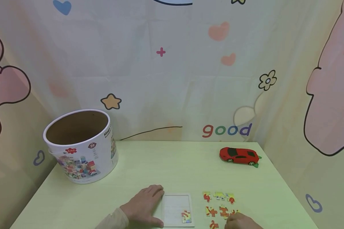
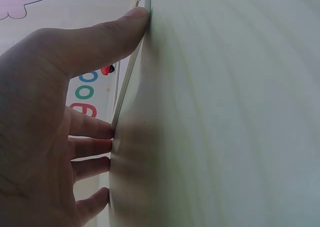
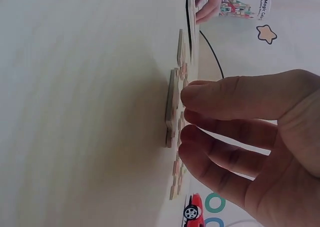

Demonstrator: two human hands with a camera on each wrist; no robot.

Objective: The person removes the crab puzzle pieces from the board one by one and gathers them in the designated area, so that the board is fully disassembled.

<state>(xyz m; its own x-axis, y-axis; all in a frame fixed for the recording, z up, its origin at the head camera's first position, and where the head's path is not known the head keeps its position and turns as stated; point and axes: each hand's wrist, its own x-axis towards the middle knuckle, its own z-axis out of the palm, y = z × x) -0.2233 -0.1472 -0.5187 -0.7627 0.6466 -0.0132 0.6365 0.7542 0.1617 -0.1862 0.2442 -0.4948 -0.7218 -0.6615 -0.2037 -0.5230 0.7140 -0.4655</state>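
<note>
My left grip [image 1: 144, 206] lies flat, fingers straight, pressing the left edge of the puzzle tray [image 1: 176, 210], which sits just right of it, long axis running away from me, one piece [image 1: 186, 217] set in its near right corner. My right grip [image 1: 240, 221] hovers with fingers loosely spread, fingertips at the loose puzzle pieces [image 1: 219, 206] beneath it. The pale green counter [image 1: 166, 165] also carries a round tub [image 1: 81, 148] and a red toy car [image 1: 239, 156], before a patterned curtain [image 1: 175, 70].

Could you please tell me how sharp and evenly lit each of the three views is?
Head view: evenly lit, sharp; the red toy car is crisp. Left wrist view: the left hand looms soft, shadowing the pale green table. Right wrist view: the right hand is blurred, as are the flat puzzle pieces.
</note>
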